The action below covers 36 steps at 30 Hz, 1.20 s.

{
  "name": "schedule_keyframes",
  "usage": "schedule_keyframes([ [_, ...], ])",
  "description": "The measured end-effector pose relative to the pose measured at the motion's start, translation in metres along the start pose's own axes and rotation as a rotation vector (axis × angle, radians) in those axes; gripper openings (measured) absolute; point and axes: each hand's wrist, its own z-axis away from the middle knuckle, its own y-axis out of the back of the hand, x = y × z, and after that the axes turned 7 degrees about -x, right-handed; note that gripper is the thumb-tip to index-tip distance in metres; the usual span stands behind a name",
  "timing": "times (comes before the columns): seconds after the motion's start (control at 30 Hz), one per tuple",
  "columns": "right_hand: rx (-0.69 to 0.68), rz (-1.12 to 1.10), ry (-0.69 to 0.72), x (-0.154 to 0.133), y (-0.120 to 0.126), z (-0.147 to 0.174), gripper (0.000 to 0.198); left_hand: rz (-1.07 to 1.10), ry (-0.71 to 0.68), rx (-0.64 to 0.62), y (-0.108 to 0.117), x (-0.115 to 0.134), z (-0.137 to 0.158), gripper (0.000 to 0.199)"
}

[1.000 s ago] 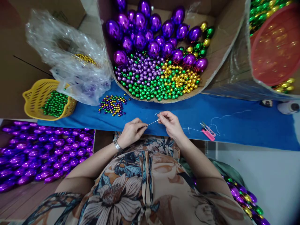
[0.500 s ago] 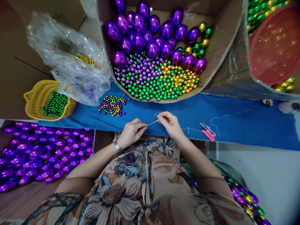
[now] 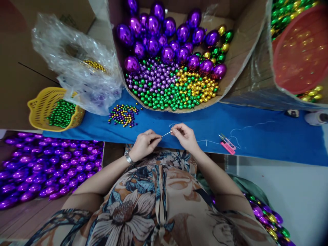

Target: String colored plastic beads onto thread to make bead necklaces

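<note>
A thin needle [image 3: 166,134] slants between my hands above the front edge of the blue cloth. My left hand [image 3: 145,145], with a metal watch on the wrist, is closed and pinches the needle's lower end. At its upper end, the thumb and forefinger of my right hand [image 3: 185,136] are pressed together on a fine white thread [image 3: 171,125], a small loop of which shows by the fingertips; the needle's tip is hidden there. To the right, pink-handled thread snips [image 3: 228,147] lie on the cloth beside loose white thread.
Behind my hands stands a cardboard box [image 3: 246,65] of purple, green and gold beads. Small mixed beads [image 3: 124,115] lie on the blue cloth [image 3: 266,136], near a yellow basket [image 3: 38,116] and plastic bag [image 3: 89,92]. A thread spool [image 3: 316,118] sits far right.
My right hand has shifted very slightly, and a little less of the needle shows between the hands. Both hands keep their pinch.
</note>
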Motion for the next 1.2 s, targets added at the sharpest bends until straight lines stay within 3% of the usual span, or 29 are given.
schedule_keyframes([
  [0.17,-0.026,0.094,0.050,0.003,0.002,0.002,0.026,0.206,0.095,-0.062,-0.001,-0.008,-0.004,0.017],
  [0.27,0.020,0.280,0.053,-0.001,0.049,0.014,0.031,0.231,0.142,-0.042,0.001,-0.017,-0.004,0.019],
  [0.3,0.114,0.396,0.056,-0.003,0.074,0.021,0.032,0.227,0.153,-0.027,0.001,-0.021,-0.003,0.019],
  [0.4,0.611,0.876,-0.015,-0.015,0.156,0.040,0.033,0.216,0.182,-0.006,0.002,-0.028,-0.001,0.018],
  [0.47,0.754,1.217,-0.113,-0.023,0.188,0.045,0.038,0.215,0.187,-0.026,0.000,-0.029,-0.001,0.016],
  [0.5,0.808,1.326,-0.103,-0.027,0.190,0.045,0.041,0.214,0.183,-0.041,-0.001,-0.028,-0.002,0.015],
  [0.53,0.824,1.361,-0.031,-0.030,0.181,0.042,0.044,0.214,0.176,-0.058,-0.002,-0.027,-0.002,0.014],
  [0.6,0.527,1.321,0.233,-0.036,0.139,0.033,0.050,0.216,0.153,-0.086,-0.005,-0.023,-0.005,0.013],
  [0.67,0.183,1.257,0.538,-0.038,0.078,0.021,0.048,0.215,0.131,-0.107,-0.004,-0.020,-0.005,0.014],
  [0.73,-0.170,1.312,0.671,-0.035,0.022,0.007,0.042,0.198,0.113,-0.130,-0.002,-0.018,-0.004,0.016],
  [0.8,-0.345,1.328,0.722,-0.027,-0.014,-0.005,0.035,0.174,0.111,-0.147,0.004,-0.020,0.000,0.017],
  [0.9,-0.447,1.335,0.786,-0.016,-0.033,-0.019,0.026,0.170,0.118,-0.180,0.012,-0.025,0.008,0.018],
  [1.03,-0.474,1.327,0.860,-0.005,-0.031,-0.032,0.023,0.187,0.121,-0.158,0.023,-0.035,0.020,0.019],
  [1.13,-0.398,1.318,0.836,0.002,-0.030,-0.041,0.018,0.137,0.142,0.006,0.039,-0.045,0.030,0.021],
  [1.2,-0.341,1.292,0.810,0.009,-0.032,-0.046,0.015,0.048,0.176,0.197,0.057,-0.052,0.037,0.020],
])
